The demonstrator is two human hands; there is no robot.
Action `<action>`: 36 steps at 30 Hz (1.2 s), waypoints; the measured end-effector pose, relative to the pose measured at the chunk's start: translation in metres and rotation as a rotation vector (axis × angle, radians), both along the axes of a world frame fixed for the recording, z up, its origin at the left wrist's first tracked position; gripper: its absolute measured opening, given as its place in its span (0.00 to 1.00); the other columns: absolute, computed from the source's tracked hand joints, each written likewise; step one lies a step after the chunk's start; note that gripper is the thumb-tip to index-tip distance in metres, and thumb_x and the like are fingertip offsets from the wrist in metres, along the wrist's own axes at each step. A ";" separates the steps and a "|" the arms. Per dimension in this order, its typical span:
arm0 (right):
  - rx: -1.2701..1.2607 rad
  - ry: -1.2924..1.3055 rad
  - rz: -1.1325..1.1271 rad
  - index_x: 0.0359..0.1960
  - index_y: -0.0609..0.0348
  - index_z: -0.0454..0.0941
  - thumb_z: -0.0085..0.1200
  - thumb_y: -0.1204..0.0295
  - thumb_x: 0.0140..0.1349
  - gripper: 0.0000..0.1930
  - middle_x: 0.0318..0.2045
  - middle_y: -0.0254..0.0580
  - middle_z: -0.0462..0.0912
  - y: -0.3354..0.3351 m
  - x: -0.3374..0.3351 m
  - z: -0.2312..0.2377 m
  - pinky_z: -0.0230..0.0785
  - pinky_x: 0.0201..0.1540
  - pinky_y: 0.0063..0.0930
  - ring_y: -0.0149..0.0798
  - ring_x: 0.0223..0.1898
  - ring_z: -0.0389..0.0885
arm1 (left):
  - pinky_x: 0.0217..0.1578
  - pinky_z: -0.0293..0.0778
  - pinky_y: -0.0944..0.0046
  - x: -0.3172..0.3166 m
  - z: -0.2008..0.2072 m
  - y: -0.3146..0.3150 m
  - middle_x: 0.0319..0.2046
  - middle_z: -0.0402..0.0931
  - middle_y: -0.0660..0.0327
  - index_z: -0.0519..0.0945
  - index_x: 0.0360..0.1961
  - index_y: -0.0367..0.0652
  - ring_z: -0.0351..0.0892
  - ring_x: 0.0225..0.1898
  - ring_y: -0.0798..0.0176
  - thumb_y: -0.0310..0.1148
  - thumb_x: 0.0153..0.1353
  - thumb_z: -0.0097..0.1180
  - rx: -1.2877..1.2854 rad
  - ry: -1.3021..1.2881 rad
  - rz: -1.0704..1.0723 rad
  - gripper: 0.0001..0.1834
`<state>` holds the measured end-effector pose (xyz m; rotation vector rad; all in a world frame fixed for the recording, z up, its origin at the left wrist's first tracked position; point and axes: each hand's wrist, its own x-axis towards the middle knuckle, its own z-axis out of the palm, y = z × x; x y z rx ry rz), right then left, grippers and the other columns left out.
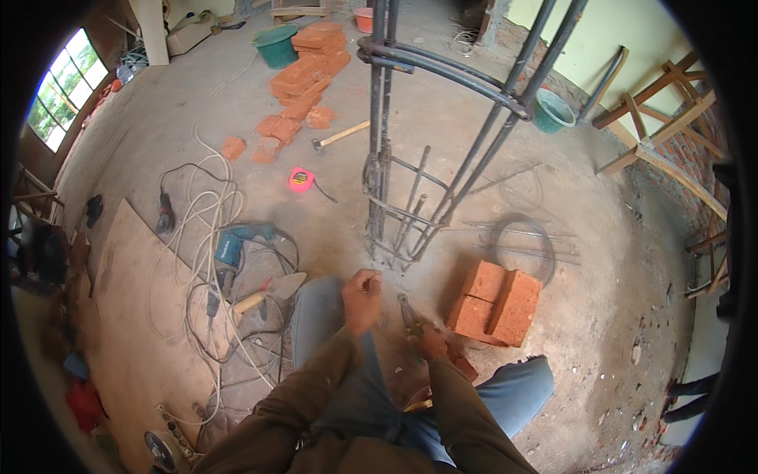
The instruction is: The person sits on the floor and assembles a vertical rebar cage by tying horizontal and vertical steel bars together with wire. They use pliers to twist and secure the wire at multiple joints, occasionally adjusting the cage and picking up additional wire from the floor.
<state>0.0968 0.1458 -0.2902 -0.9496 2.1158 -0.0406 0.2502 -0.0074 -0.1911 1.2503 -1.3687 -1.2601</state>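
Just short of the foot of an upright rebar column cage (410, 225), my left hand (362, 300) is closed, fingers curled together. Whatever it may pinch is too small to make out. Lower and to the right, my right hand (432, 343) grips a pair of pincers (408, 312), whose metal head points toward the cage's base. The cage has dark vertical bars tied with bent stirrups, and shorter bars stand inside it. A stack of orange bricks (497, 304) sits to the right of my right hand. My knees are bent on both sides of my arms.
Left lie a blue power drill (229, 249), tangled cable (193, 276), a trowel (284, 286) and a wooden board (134, 316). Farther off are a pink tape measure (301, 180), a hammer (343, 137), piled bricks (304, 75) and a green bucket (276, 47). Coiled wire (545, 245) lies right.
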 end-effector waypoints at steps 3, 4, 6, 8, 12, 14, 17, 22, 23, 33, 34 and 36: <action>0.023 0.199 0.023 0.67 0.53 0.59 0.69 0.50 0.49 0.47 0.61 0.54 0.69 0.014 0.015 -0.041 0.62 0.61 0.57 0.60 0.62 0.68 | 0.36 0.73 0.67 0.002 0.000 0.009 0.28 0.80 0.59 0.81 0.37 0.36 0.76 0.30 0.71 0.25 0.63 0.55 0.024 -0.016 0.011 0.05; 0.061 0.234 0.029 0.67 0.52 0.59 0.70 0.49 0.48 0.47 0.62 0.53 0.69 0.016 0.018 -0.053 0.62 0.61 0.58 0.60 0.63 0.66 | 0.37 0.74 0.66 0.003 0.001 0.011 0.30 0.81 0.58 0.81 0.37 0.36 0.78 0.31 0.69 0.25 0.63 0.55 0.042 -0.032 0.024 0.05; 0.043 0.323 0.045 0.65 0.50 0.56 0.72 0.42 0.36 0.55 0.64 0.52 0.66 0.018 0.022 -0.071 0.63 0.60 0.59 0.57 0.66 0.63 | 0.41 0.75 0.62 0.004 0.004 0.016 0.36 0.83 0.54 0.80 0.36 0.36 0.81 0.37 0.61 0.25 0.62 0.54 0.022 -0.022 0.016 0.05; 0.082 0.372 0.131 0.63 0.52 0.62 0.69 0.44 0.43 0.47 0.62 0.54 0.69 0.014 0.021 -0.077 0.67 0.56 0.56 0.58 0.62 0.68 | 0.42 0.74 0.61 0.006 0.007 0.017 0.35 0.81 0.51 0.80 0.37 0.36 0.81 0.38 0.59 0.25 0.63 0.54 -0.073 -0.058 0.025 0.05; 0.022 0.420 0.105 0.60 0.54 0.66 0.66 0.47 0.47 0.41 0.58 0.55 0.72 -0.014 0.021 -0.064 0.70 0.53 0.53 0.58 0.57 0.72 | 0.40 0.74 0.66 0.006 0.009 0.017 0.35 0.81 0.57 0.79 0.39 0.33 0.78 0.36 0.69 0.29 0.65 0.54 0.020 -0.001 0.005 0.09; -0.006 0.377 0.158 0.60 0.54 0.67 0.66 0.49 0.48 0.39 0.56 0.55 0.73 -0.028 0.025 -0.052 0.71 0.52 0.53 0.58 0.55 0.74 | 0.39 0.73 0.66 0.005 0.008 0.018 0.33 0.80 0.58 0.79 0.40 0.32 0.78 0.35 0.70 0.30 0.66 0.54 0.056 0.043 -0.021 0.10; -0.047 0.282 0.239 0.58 0.55 0.69 0.65 0.50 0.50 0.37 0.53 0.56 0.75 -0.039 0.031 -0.035 0.71 0.51 0.52 0.58 0.52 0.75 | 0.37 0.73 0.66 0.001 0.007 0.018 0.30 0.77 0.60 0.78 0.42 0.30 0.76 0.33 0.71 0.30 0.67 0.52 0.074 0.070 -0.057 0.11; -0.086 0.143 0.311 0.56 0.55 0.71 0.64 0.53 0.52 0.32 0.48 0.57 0.78 -0.042 0.027 -0.015 0.72 0.49 0.50 0.58 0.47 0.78 | 0.37 0.73 0.66 -0.002 0.010 0.021 0.30 0.78 0.59 0.79 0.42 0.30 0.77 0.34 0.70 0.30 0.66 0.53 0.163 0.217 -0.043 0.11; -0.094 0.101 0.324 0.56 0.55 0.72 0.64 0.54 0.52 0.32 0.47 0.57 0.78 -0.039 0.022 -0.009 0.73 0.48 0.50 0.58 0.46 0.79 | 0.37 0.73 0.66 -0.001 0.012 0.022 0.31 0.79 0.59 0.79 0.42 0.31 0.78 0.34 0.69 0.30 0.66 0.54 0.135 0.192 -0.035 0.11; -0.156 -0.559 -0.043 0.59 0.56 0.68 0.64 0.76 0.50 0.31 0.32 0.44 0.79 0.055 -0.022 0.173 0.73 0.30 0.33 0.40 0.27 0.79 | 0.29 0.76 0.63 0.020 0.061 0.044 0.27 0.78 0.57 0.78 0.41 0.32 0.79 0.27 0.66 0.26 0.67 0.52 0.140 -0.008 0.101 0.08; -0.159 -0.733 -0.136 0.60 0.57 0.66 0.62 0.80 0.50 0.33 0.29 0.40 0.76 0.061 -0.028 0.204 0.72 0.26 0.28 0.34 0.25 0.77 | 0.29 0.76 0.63 0.023 0.072 0.044 0.28 0.78 0.57 0.78 0.41 0.32 0.79 0.27 0.66 0.27 0.67 0.52 0.166 -0.012 0.120 0.08; -0.164 -0.660 -0.080 0.61 0.59 0.63 0.58 0.81 0.53 0.31 0.28 0.36 0.73 0.062 -0.035 0.256 0.70 0.24 0.24 0.29 0.23 0.74 | 0.28 0.75 0.64 0.022 0.094 0.056 0.29 0.79 0.56 0.79 0.41 0.33 0.79 0.26 0.66 0.29 0.67 0.52 0.332 0.057 0.191 0.09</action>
